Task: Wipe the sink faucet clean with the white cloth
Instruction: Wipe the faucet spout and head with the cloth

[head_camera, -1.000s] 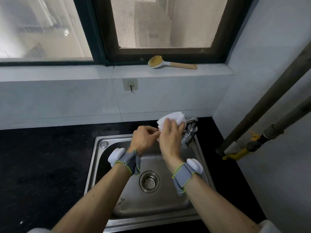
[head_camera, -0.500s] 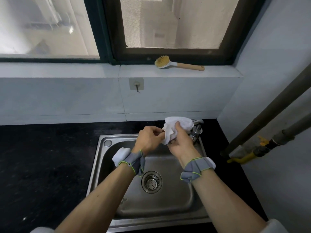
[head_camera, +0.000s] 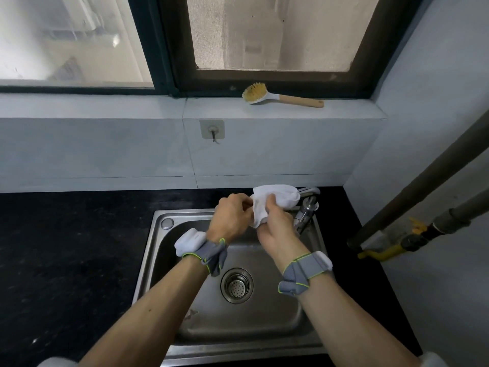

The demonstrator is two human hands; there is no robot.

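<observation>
Faucet (head_camera: 307, 207) metal shows at the back right corner of the steel sink (head_camera: 158, 250), just right of centre in the frame, with its chrome top poking out from under the white cloth (head_camera: 275, 200). We have the cloth bunched over the upper part of the faucet, so most of the spout's top is covered and only the lower body and the tip at the right remain visible. Our right hand (head_camera: 275, 231) sits just left of and below the faucet, fingers and thumb closed on the cloth's lower folds. Our left hand (head_camera: 230, 218) is further left, touching the cloth's left edge and pinching it between curled fingers. Both wrists carry grey bands with white pads. We can read no brand, label or writing anywhere. A wooden-handled brush (head_camera: 277, 96) lies on the window ledge in the upper middle of the frame, well apart from the hands.
</observation>
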